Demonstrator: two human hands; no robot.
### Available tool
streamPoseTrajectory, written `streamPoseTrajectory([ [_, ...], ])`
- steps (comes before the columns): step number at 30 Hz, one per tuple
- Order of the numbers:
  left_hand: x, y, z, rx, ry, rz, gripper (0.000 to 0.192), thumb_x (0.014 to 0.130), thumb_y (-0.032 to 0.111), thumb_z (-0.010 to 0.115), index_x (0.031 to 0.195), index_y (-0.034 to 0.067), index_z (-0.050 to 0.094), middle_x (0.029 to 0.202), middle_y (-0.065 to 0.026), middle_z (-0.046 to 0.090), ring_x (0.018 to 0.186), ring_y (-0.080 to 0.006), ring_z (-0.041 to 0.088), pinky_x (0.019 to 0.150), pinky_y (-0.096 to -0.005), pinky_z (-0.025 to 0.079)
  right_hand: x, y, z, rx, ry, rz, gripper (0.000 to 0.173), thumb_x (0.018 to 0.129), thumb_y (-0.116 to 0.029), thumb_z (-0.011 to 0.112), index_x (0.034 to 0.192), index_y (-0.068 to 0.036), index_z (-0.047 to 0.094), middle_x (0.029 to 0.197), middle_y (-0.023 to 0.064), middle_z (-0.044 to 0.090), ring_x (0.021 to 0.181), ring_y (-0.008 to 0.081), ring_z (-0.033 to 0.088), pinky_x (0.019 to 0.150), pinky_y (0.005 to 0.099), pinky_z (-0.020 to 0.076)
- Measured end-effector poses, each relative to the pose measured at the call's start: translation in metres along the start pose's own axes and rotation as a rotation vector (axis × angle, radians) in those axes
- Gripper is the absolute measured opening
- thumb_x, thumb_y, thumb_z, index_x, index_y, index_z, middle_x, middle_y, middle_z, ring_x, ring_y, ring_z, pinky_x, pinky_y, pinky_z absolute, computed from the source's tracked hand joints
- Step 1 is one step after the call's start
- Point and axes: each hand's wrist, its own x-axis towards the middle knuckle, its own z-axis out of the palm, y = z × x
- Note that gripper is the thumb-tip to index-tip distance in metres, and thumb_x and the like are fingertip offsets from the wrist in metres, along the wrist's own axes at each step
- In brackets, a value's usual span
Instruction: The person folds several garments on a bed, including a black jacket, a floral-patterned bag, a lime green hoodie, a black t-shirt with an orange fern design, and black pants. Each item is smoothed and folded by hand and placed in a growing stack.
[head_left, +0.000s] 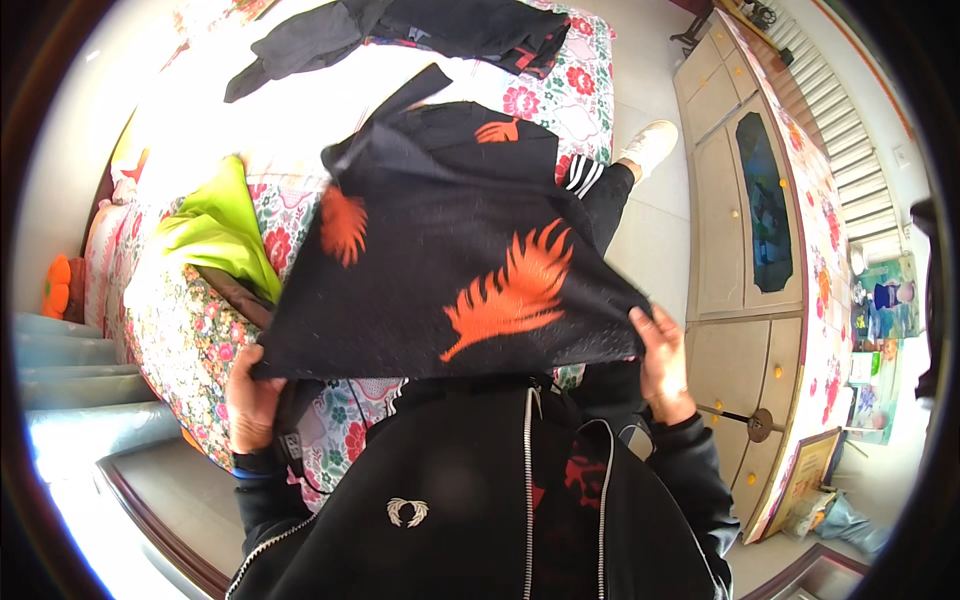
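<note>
A black garment with orange feather prints (420, 277) is stretched between my hands above the bed. My left hand (253, 405) grips its lower left corner, with the thumb on top. At the lower right corner, my right hand (660, 360) holds the hem between thumb and fingers. The far part of the garment is bunched, and a narrow end sticks up at the top. Its underside is hidden. Dark folded clothes (450, 34) lie farther back on the floral bedsheet (581, 112). A lime-green cloth (225, 232) rests to the left, beside a floral-patterned fabric (187, 330).
A cream cabinet (724, 247) with yellow knobs stands to the right, across a strip of tiled floor (645, 262). My leg and white shoe (651, 148) extend beside the bed. A framed piece (802, 480) leans near the cabinet's end. An orange flower-shaped cushion (56, 286) is at far left.
</note>
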Motion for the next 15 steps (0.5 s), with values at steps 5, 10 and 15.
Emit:
streamPoseTrajectory([
  [5,-0.005,-0.028,-0.007,0.384,0.126,-0.006,0.032,0.096,0.019,0.064,0.122,0.000,0.064,0.103,-0.0075,0.071,0.078,-0.0201,0.072,0.054,-0.0310,0.059,-0.014,0.041,-0.003,-0.076,0.058,0.247,0.020,0.105,-0.018,0.064,0.114,-0.001,0.071,0.096,-0.0007,0.073,0.081,0.0056,0.062,0.070,0.0224,0.0495],
  [10,0.010,0.006,0.037,1.270,-0.021,0.208,0.012,0.101,0.015,0.059,0.105,0.003,0.060,0.086,-0.0162,0.069,0.056,-0.0263,0.067,0.050,-0.0363,0.052,-0.024,0.050,-0.006,-0.008,0.046,0.107,0.016,0.105,-0.016,0.063,0.111,-0.003,0.071,0.090,-0.0039,0.070,0.074,0.0028,0.057,0.063,0.0218,0.0459],
  [15,0.059,0.027,0.103,1.397,-0.194,0.872,0.020,0.096,0.014,0.065,0.112,0.002,0.062,0.098,-0.0221,0.071,0.092,-0.0415,0.069,0.074,-0.0472,0.053,-0.021,0.074,-0.027,-0.429,-0.066,0.334,0.017,0.104,-0.016,0.063,0.113,-0.004,0.071,0.087,-0.0032,0.068,0.074,0.0038,0.060,0.063,0.0210,0.0486],
])
